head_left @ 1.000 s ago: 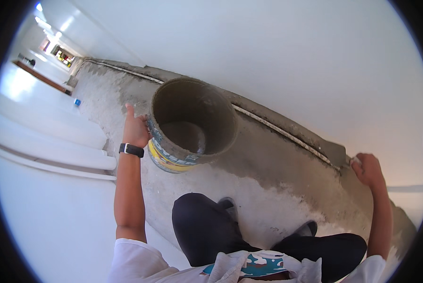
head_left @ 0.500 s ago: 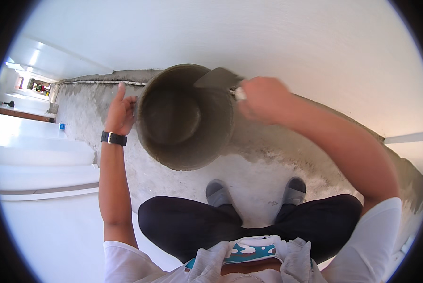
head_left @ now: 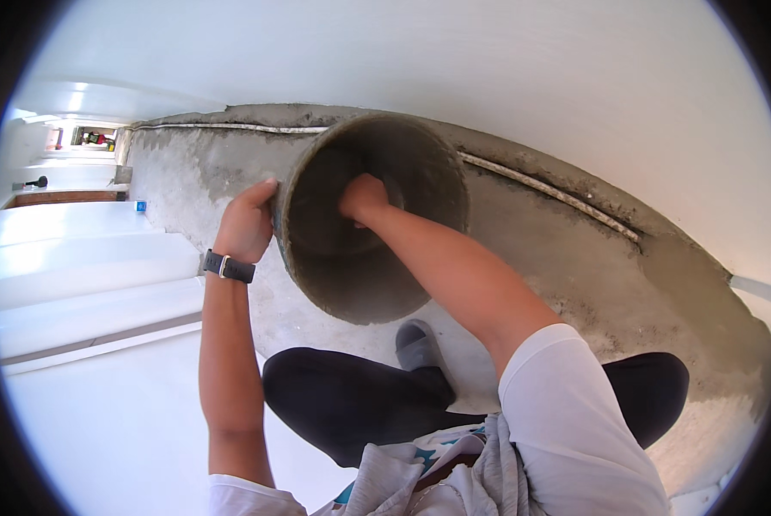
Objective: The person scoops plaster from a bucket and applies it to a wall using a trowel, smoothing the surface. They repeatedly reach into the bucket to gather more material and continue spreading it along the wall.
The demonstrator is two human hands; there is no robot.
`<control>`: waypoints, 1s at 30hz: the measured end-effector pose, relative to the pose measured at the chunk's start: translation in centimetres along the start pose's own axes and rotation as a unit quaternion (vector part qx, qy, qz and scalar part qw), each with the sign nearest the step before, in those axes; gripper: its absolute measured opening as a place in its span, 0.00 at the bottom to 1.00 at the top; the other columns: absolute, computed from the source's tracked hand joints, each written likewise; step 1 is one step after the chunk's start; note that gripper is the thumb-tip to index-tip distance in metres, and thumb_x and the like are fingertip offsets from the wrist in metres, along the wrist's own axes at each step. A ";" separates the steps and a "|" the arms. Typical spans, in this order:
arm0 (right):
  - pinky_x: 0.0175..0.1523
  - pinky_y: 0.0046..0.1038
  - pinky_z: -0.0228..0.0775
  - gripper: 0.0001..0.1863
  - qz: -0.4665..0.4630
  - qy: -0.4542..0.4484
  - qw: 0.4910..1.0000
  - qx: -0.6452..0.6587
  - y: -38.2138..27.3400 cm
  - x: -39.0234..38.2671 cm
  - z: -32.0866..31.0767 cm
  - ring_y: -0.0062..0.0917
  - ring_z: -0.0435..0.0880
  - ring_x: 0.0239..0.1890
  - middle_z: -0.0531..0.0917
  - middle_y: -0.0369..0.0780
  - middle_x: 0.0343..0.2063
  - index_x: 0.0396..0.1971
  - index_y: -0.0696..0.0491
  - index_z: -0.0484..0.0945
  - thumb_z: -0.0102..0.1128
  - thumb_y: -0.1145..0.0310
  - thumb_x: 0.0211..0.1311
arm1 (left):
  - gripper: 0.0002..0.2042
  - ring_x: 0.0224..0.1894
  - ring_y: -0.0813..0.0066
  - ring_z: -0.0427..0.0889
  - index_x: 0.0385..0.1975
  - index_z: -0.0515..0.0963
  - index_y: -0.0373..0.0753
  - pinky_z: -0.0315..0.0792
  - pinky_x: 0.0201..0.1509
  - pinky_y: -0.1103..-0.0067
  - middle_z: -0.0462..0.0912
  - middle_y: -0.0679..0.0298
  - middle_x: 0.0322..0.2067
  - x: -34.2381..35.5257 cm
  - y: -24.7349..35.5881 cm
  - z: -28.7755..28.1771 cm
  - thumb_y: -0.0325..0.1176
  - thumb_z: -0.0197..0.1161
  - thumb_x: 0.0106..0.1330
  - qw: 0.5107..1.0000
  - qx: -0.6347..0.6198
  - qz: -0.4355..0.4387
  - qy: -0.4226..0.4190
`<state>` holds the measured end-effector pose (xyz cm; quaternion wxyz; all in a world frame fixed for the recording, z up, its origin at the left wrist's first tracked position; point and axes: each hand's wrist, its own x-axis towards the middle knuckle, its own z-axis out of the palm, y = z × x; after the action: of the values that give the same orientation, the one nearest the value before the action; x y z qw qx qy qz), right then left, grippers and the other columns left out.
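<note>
A large mortar-coated bucket (head_left: 447, 185) is tipped so that its mouth faces me, with dark grey residue lining its inside. Against its left outer side rests my left hand (head_left: 248, 225), the thumb near the rim and the fingers curled round behind the wall, partly hidden. Deep inside the bucket is my right hand (head_left: 366, 199), closed round the handle of a trowel. The trowel's blade is hardly visible against the dark interior; the earlier picture shows it plainly.
A white wall (head_left: 454, 60) rises beyond the bucket. Along its base runs a thin pale pipe (head_left: 557, 186) beside damp mortar. Rough concrete floor (head_left: 540, 267) lies around my grey slipper (head_left: 418, 346). White panels (head_left: 101, 258) stand at left, near a small blue box (head_left: 140, 206).
My right hand has moved left from the bucket's right rim down into it, taking the trowel along. The bucket appears farther right in view, and my left hand now sits closer against its side.
</note>
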<state>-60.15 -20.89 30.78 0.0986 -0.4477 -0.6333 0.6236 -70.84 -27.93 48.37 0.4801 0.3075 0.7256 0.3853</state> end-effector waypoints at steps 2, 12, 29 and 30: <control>0.44 0.32 0.83 0.09 -0.065 0.104 0.992 -0.032 -1.1 0.3 0.9 0.35 0.90 0.37 0.88 0.49 0.31 0.27 0.57 0.87 0.58 0.70 0.55 | 0.15 0.47 0.70 0.83 0.51 0.76 0.32 0.75 0.55 0.75 0.85 0.58 0.47 0.6 0.5 -0.3 0.37 0.47 0.79 0.999 0.030 0.004 -0.016; 0.49 0.38 0.81 0.10 -0.194 0.018 0.965 -0.176 -4.9 0.8 4.0 0.41 0.89 0.44 0.88 0.48 0.38 0.33 0.55 0.88 0.59 0.71 0.58 | 0.18 0.52 0.71 0.80 0.53 0.76 0.28 0.71 0.59 0.76 0.83 0.57 0.51 1.8 0.3 -3.3 0.37 0.47 0.80 0.999 0.027 0.043 -0.012; 0.44 0.39 0.81 0.12 -0.233 -0.007 0.898 -0.373 -1.5 0.5 -5.1 0.40 0.88 0.45 0.87 0.48 0.40 0.40 0.56 0.85 0.60 0.69 0.58 | 0.17 0.40 0.79 0.82 0.46 0.80 0.32 0.73 0.47 0.81 0.86 0.63 0.40 2.3 0.6 -2.3 0.40 0.50 0.80 0.997 0.039 0.061 -0.026; 0.43 0.39 0.81 0.14 -0.216 0.006 0.906 -0.365 -1.2 1.2 -4.8 0.41 0.88 0.44 0.87 0.49 0.40 0.43 0.57 0.84 0.59 0.68 0.58 | 0.17 0.40 0.79 0.81 0.46 0.79 0.32 0.73 0.47 0.81 0.86 0.63 0.40 2.4 0.5 -2.0 0.40 0.50 0.80 0.997 0.023 0.053 -0.048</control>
<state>-58.10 -16.47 32.30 0.0647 -0.3081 -0.8972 0.3096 -73.46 -26.25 48.22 0.4863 0.3748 0.6931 0.3778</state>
